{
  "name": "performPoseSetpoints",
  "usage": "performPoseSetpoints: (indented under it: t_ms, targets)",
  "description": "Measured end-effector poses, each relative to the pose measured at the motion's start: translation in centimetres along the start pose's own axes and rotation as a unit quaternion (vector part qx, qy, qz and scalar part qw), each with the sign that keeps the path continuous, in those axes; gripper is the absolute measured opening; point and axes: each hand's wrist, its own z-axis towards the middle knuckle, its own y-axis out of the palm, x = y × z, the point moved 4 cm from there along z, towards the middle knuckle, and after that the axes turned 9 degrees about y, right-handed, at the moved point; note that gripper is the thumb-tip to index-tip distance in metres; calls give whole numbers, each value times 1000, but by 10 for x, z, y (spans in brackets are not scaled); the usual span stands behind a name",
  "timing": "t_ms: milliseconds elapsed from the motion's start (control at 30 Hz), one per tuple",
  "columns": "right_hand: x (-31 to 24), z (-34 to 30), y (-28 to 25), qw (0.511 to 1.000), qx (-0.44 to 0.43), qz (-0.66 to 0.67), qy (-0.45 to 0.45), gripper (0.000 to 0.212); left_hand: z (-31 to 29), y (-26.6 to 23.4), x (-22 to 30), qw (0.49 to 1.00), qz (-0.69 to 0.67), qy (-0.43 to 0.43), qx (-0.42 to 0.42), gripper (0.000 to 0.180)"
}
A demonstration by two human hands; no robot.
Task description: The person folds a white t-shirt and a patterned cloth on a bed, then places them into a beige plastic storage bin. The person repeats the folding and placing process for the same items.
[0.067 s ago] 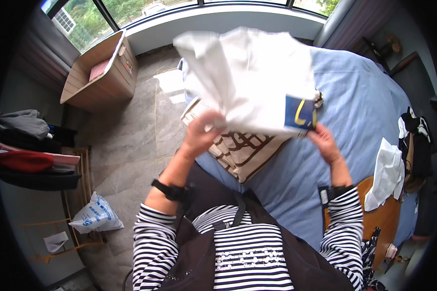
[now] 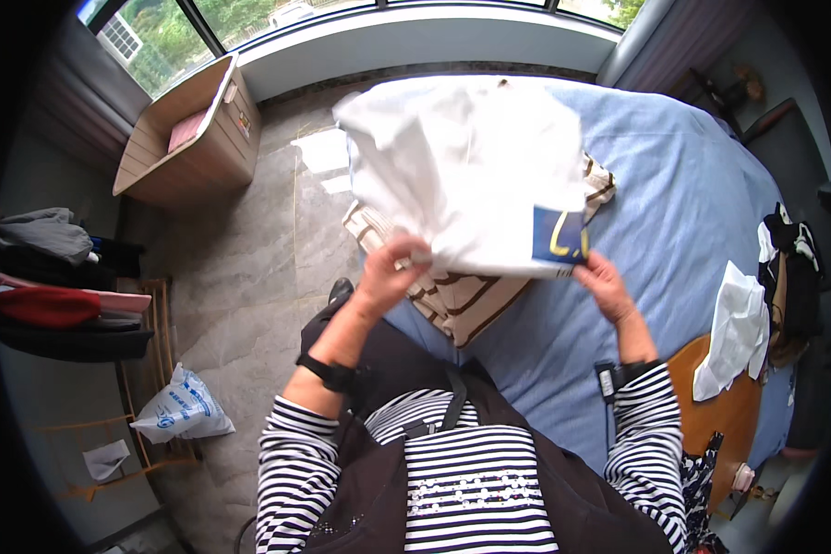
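A white garment (image 2: 489, 157), probably a shirt, is spread out over the bed, with a blue panel bearing a yellow mark at its near right corner. My left hand (image 2: 390, 270) pinches its near left edge. Closed on the corner by the blue panel is my right hand (image 2: 606, 284). Under the white cloth lies a beige textile with brown pattern (image 2: 480, 307), mostly covered; its edges show at the front, left and right. I cannot tell whether the white cloth touches it everywhere.
A blue sheet (image 2: 674, 185) covers the bed. On the right lie a white cloth (image 2: 735, 328) and dark clothes (image 2: 789, 277) by a wooden board (image 2: 702, 406). Leftward are a beige bin (image 2: 222, 138), a rack with folded clothes (image 2: 55, 309) and a plastic bag (image 2: 183, 411).
The white garment has come down and nearer the bed, its far edge dropping. Both hands have moved slightly toward me, still gripping it.
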Motion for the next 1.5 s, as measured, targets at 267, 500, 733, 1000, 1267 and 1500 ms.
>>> performPoseSetpoints:
  t_ms: [267, 500, 733, 1000, 1267, 1500]
  targets:
    - [127, -15, 11, 991, 0, 23, 135, 43, -81, 36, -79, 999, 32, 0, -15, 32]
    - [104, 7, 3, 971, 41, 54, 231, 41, -67, 27, -87, 860, -398, -289, 137, 26]
    - [105, 52, 3, 959, 98, 171, 202, 36, -56, 36, -109, 772, -503, -334, 198, 17]
    - [119, 64, 7, 949, 113, 232, 179, 30, -65, 23, -119, 863, -332, -358, 132, 23]
    - [100, 87, 0, 949, 122, 241, 166, 34, 5, -19, -106, 947, -85, -231, 207, 64]
    - [72, 145, -17, 947, 128, 248, 157, 40, 46, -9, -126, 954, 111, -242, 134, 50]
